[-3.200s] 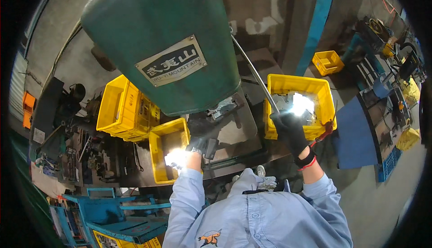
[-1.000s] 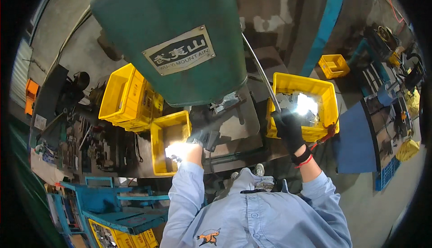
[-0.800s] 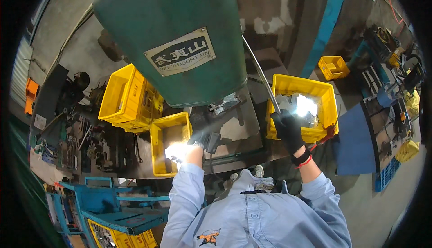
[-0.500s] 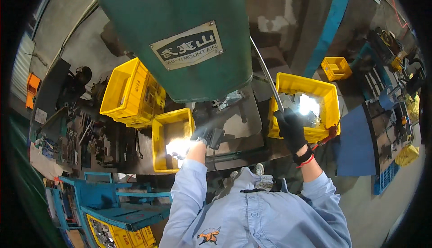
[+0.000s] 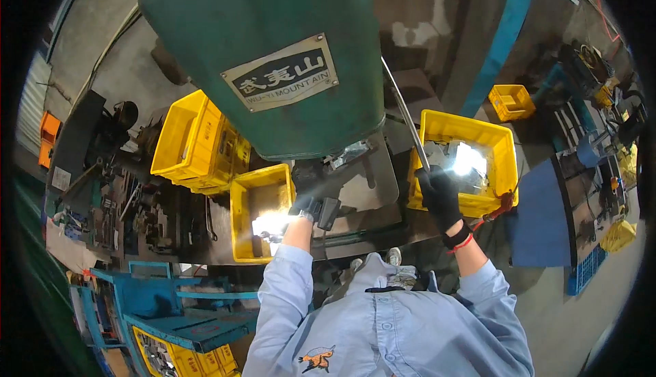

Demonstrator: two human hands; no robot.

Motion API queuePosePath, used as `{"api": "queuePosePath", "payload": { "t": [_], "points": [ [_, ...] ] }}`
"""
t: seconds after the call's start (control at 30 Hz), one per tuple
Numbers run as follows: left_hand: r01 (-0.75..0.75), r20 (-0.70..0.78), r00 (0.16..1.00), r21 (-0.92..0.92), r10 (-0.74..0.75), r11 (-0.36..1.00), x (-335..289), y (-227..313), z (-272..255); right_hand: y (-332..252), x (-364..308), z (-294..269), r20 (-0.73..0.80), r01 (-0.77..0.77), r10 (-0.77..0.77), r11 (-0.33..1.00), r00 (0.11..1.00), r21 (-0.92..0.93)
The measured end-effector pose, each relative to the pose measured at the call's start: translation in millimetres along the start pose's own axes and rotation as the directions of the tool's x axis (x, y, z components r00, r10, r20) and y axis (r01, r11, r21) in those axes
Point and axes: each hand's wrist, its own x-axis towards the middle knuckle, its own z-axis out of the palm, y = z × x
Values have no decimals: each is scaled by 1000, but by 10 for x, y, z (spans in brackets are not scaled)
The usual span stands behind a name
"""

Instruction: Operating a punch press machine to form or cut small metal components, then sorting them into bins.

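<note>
In front of me stands a machine with a large green housing (image 5: pixel 273 69). A long metal lever (image 5: pixel 403 107) slants down from its right side. My right hand (image 5: pixel 439 196), in a black glove, is closed round the lever's lower end, beside a yellow bin of flat metal pieces. My left hand (image 5: pixel 311 189), also in a dark glove, reaches to the machine's table (image 5: pixel 362 203) below the housing. Its fingers blend into dark parts there, so their pose is hidden. A shiny metal piece (image 5: pixel 348 155) lies just beyond it, partly under the housing.
The yellow bin of metal pieces (image 5: pixel 502 151) is at right. Another yellow bin (image 5: pixel 263 206) sits left of the table, with stacked yellow bins (image 5: pixel 198 144) behind. Tools and metal parts (image 5: pixel 147 220) crowd the bench at left. A blue metal frame (image 5: pixel 191 326) stands at lower left.
The green housing appears slightly lower and further left than before. Both hands stay almost where they were, the right one still on the lever.
</note>
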Motion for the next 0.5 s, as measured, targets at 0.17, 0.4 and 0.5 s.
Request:
{"api": "queuePosePath", "payload": {
  "t": [0.17, 0.4, 0.5],
  "points": [
    [-6, -64, 998, 107, 13, 994, -3, -62, -29, 90, 49, 103, 30, -34, 30, 990, 999, 140],
    [6, -89, 996, 63, 0, 998, 48, 116, -46, 744, 261, 262, 42, -121, 113, 936, 993, 330],
    [-53, -172, 982, 143, 78, 988, 11, 97, 10, 758, 288, 293, 37, -128, 123, 944, 992, 303]
  ]
}}
